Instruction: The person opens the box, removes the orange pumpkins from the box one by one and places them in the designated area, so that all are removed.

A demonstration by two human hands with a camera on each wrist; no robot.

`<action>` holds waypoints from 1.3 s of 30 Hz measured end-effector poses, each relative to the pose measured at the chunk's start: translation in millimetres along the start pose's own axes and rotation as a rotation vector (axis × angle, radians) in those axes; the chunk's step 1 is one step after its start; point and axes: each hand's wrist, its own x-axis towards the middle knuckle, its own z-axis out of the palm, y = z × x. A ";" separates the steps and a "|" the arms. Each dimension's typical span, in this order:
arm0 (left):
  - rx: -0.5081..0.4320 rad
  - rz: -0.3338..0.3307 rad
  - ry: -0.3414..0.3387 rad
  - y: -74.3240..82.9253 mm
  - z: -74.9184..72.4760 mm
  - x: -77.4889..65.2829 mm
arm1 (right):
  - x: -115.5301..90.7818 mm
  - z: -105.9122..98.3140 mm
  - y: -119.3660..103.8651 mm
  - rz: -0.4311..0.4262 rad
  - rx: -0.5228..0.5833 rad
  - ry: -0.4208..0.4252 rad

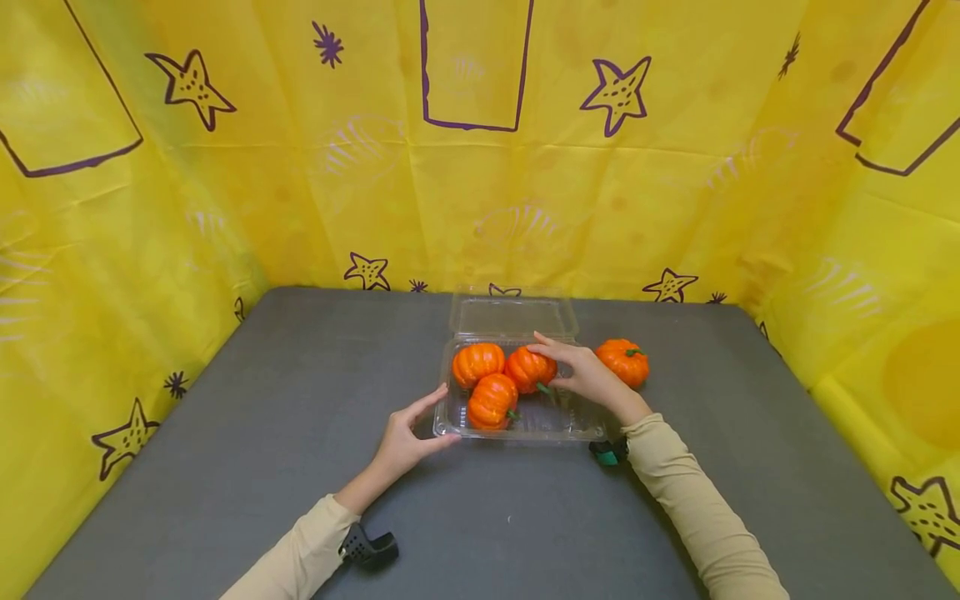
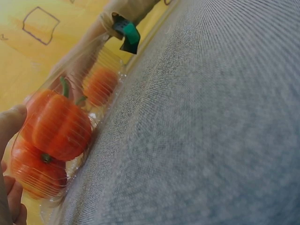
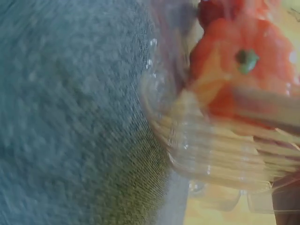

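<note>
A clear plastic clamshell container (image 1: 558,421) lies on the table, its lid (image 1: 513,317) folded back. Inside it, on the left, are a rear pumpkin (image 1: 477,365) and a front pumpkin (image 1: 492,402), small and orange. My right hand (image 1: 592,379) reaches over the right side and grips a third small pumpkin (image 1: 529,368) beside them, thumb and fingers around it. At the front left corner, my left hand (image 1: 405,437) touches the container with thumb and index finger spread. The left wrist view shows the front pumpkin (image 2: 58,124) through the clear wall; the right wrist view is blurred.
Another orange pumpkin (image 1: 622,362) sits on the table to the right of the container, close to my right forearm. The dark grey tabletop (image 1: 300,358) meets yellow curtains (image 1: 465,200) at the back and both sides.
</note>
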 end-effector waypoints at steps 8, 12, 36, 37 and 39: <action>0.004 0.018 -0.002 -1.5 0.9 -0.4 | -5.4 2.4 1.1 0.042 -0.027 0.102; -0.004 0.027 0.007 -1.0 1.2 -0.8 | -5.9 3.6 2.6 0.042 -0.030 0.120; 0.008 -0.010 0.006 -0.6 0.5 -0.9 | -16.2 -18.6 -37.4 0.275 0.450 0.357; 0.012 -0.013 0.006 -0.5 0.5 -1.2 | -17.8 -19.2 -37.3 0.287 0.458 0.366; 0.016 -0.013 0.004 0.0 0.8 -1.6 | -21.9 -20.5 -37.0 0.306 0.481 0.382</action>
